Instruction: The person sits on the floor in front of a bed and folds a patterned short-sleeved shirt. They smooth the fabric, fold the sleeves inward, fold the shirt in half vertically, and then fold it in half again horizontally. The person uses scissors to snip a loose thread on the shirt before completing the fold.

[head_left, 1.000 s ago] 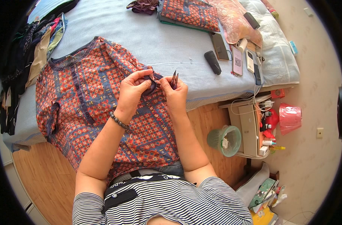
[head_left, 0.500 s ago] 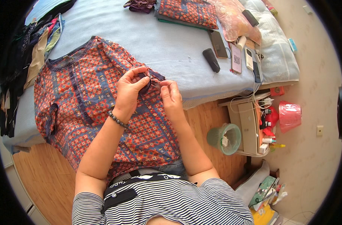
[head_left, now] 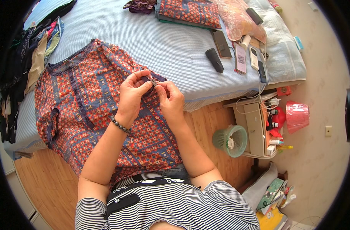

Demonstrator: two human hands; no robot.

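A red and blue patterned shirt (head_left: pixel 104 82) lies spread over the bed's edge and drapes down toward my lap. My left hand (head_left: pixel 131 96), with a dark bead bracelet (head_left: pixel 120 125) on its wrist, is closed in a pinch on the dark cuff of the shirt's right-hand sleeve. My right hand (head_left: pixel 171 102) meets it there, thumb and forefinger pinched at the same cuff. What lies between the fingertips is small and mostly hidden. The other sleeve's dark cuff (head_left: pixel 52 124) rests at the left, untouched.
The bed (head_left: pixel 175 50) carries folded patterned cloth (head_left: pixel 188 13), a pink pillow (head_left: pixel 238 19), phones (head_left: pixel 241 59) and a black case (head_left: pixel 214 60). Dark clothes (head_left: pixel 19 80) are heaped at left. A green basket (head_left: pixel 229 141) stands beside the drawer cabinet (head_left: pixel 253 128).
My right hand has moved slightly left, bringing its fingertips to my left hand's at the cuff. My left hand stays nearly in place.
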